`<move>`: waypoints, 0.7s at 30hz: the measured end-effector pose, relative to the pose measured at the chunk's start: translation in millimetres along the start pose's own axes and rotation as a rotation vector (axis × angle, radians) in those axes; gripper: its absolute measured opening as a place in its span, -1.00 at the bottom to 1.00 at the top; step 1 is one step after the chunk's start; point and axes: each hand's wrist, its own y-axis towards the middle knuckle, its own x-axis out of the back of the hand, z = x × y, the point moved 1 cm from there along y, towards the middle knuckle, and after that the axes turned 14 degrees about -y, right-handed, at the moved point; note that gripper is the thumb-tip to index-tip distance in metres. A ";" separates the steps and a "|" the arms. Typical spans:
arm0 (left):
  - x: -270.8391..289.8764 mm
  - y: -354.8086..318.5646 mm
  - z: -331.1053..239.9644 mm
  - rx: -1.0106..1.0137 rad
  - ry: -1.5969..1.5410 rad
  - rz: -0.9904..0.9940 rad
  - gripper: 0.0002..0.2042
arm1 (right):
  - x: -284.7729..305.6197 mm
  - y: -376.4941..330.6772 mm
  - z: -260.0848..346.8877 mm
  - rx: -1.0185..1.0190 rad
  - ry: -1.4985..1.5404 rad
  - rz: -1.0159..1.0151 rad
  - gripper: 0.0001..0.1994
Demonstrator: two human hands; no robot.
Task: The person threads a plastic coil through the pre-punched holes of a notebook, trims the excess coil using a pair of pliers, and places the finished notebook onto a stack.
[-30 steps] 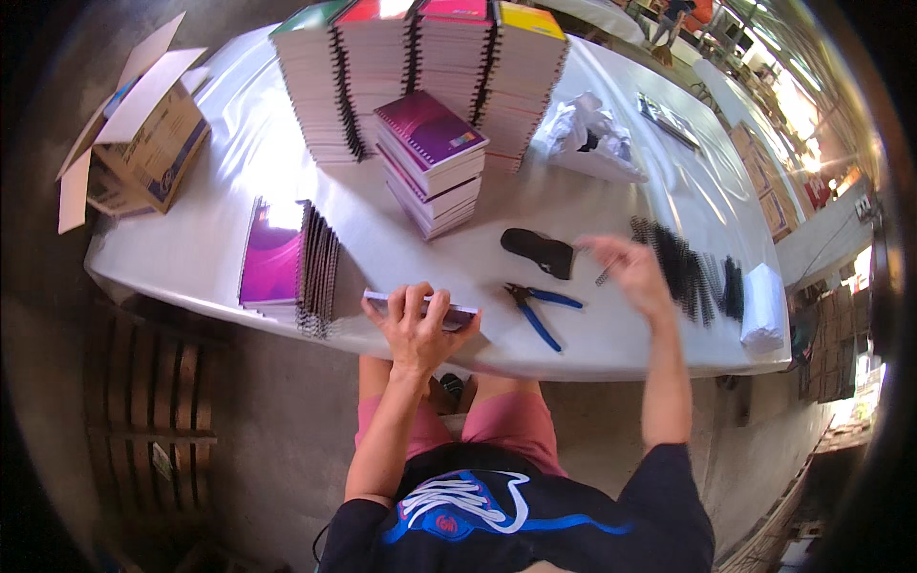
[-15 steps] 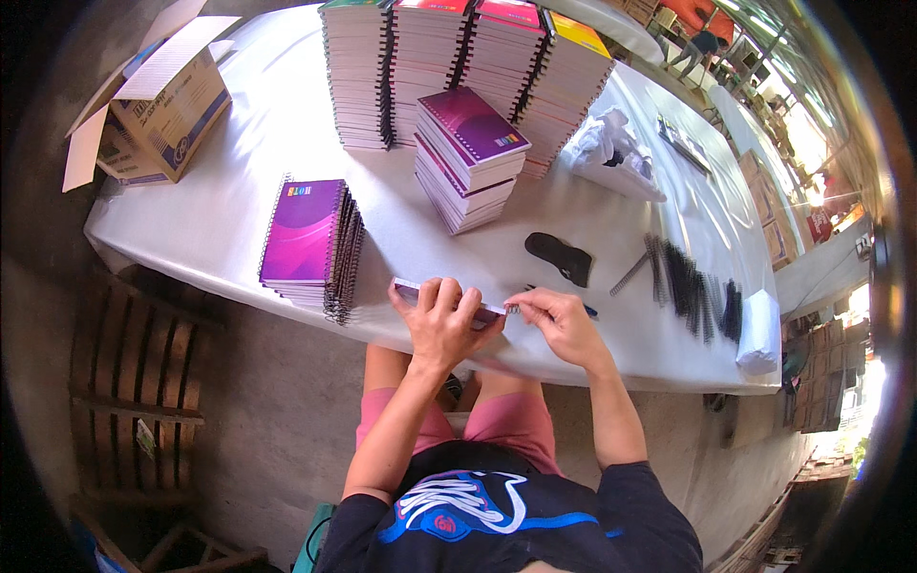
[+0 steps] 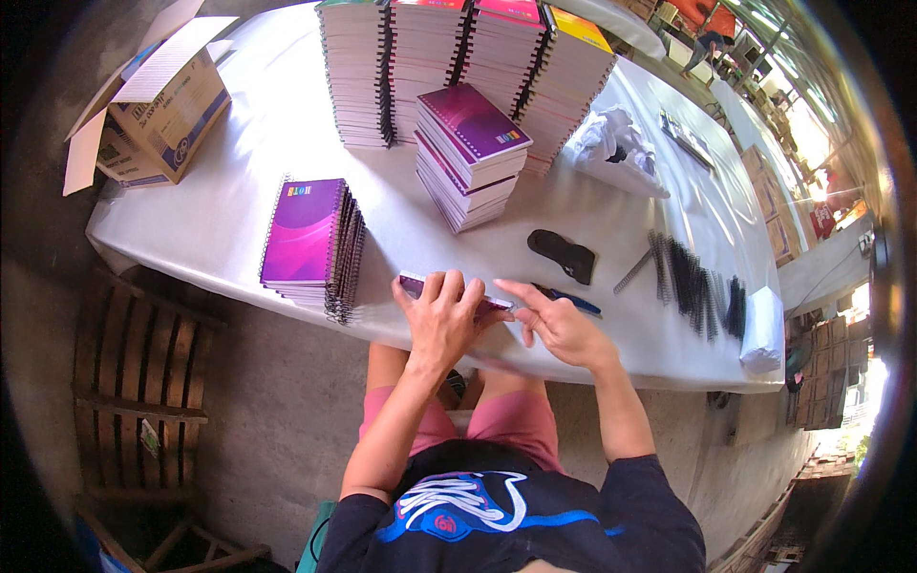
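Note:
My left hand presses down on a purple notebook at the near edge of the white table. My right hand is at the notebook's right end, fingers pinched there, apparently on a thin black spiral I cannot make out. Blue-handled pliers lie just beyond my right hand. A row of black spiral coils lies further right. A short stack of bound purple notebooks sits to my left.
A medium stack of purple notebooks and tall stacks stand behind. A black sandal-shaped object, crumpled white plastic, an open cardboard box on the left end, and a wooden pallet on the floor.
My right hand came back from the black coils at the right to the notebook's right end. My left hand stayed on the notebook.

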 end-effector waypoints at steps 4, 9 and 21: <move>3.0 -0.7 0.6 -0.003 -0.005 0.031 -0.62 | -10.1 -3.1 -7.5 0.101 -0.021 -0.317 -0.67; 5.9 -1.5 -0.8 0.014 -0.115 0.050 -0.60 | -4.9 -3.9 -15.3 0.216 -0.170 -0.352 -0.71; 18.1 3.0 12.2 0.005 -0.301 -0.025 -0.44 | 30.5 35.8 -99.3 -0.093 -0.862 -0.541 -0.58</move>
